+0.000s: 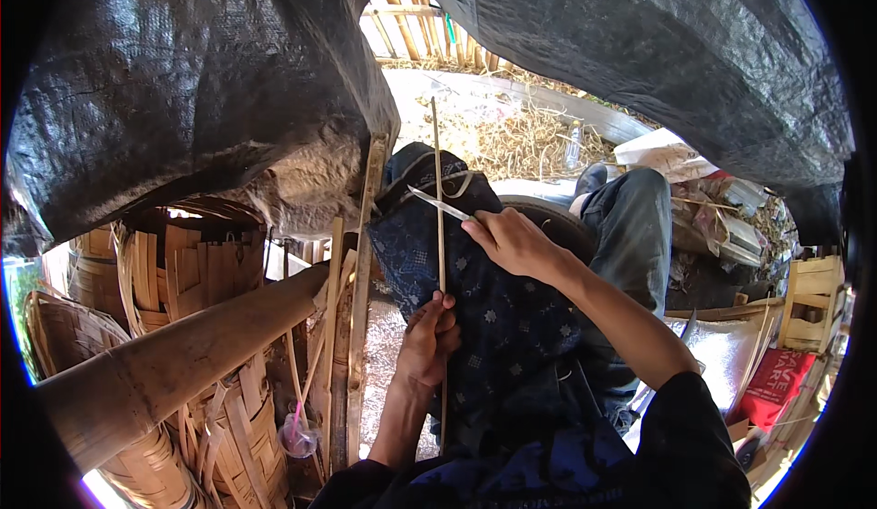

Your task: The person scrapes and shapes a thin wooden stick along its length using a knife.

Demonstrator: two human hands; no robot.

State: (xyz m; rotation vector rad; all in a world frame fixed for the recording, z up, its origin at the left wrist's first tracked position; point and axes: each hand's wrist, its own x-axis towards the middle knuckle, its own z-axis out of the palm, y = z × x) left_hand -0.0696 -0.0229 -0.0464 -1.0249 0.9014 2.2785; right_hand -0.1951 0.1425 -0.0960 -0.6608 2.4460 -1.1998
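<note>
A long thin bamboo strip (440, 235) stands nearly upright in the picture, over a dark blue patterned cloth (502, 317) spread on my lap. My left hand (427, 340) is closed round the strip's lower part, thumb uppermost. In my right hand (516, 239) is a knife (438, 203), its handle mostly hidden by the fingers. The blade points up and left and crosses the strip above my left hand. Whether its edge touches the strip I cannot tell. A pale curled sliver (461, 183) lies near the strip at the cloth's far end.
A thick bamboo pole (183, 363) slants in at the left, among woven bamboo baskets (233, 427). Upright bamboo slats (365, 308) stand beside my left arm. Dark tarpaulin (658, 43) hangs overhead. Shavings (521, 139) litter the ground ahead. A red bag (775, 388) lies at right.
</note>
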